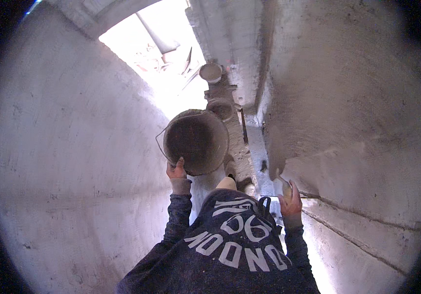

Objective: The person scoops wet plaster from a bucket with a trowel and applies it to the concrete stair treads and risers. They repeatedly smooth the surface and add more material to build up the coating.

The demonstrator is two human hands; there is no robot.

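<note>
My left hand [177, 170] grips the rim of a large dark bucket [195, 139], tilted so that its dark interior faces up at me; a thin wire handle hangs out to its left. At the lower right, my right hand [291, 201] is closed around the pale handle of a trowel [283, 180], whose narrow metal part points up along the rough, plastered right wall [347, 112]. The trowel's tip is hard to make out against the wall. My dark top and sleeves fill the lower middle.
A pale plastered wall [63, 147] rises on my left. Ahead, a narrow dusty ledge [240, 154] holds a light bucket [211, 72], a second container [220, 109] and a long dark bar [243, 127], beside a bright opening with indistinct debris beyond. Grooves cross the lower right wall.
</note>
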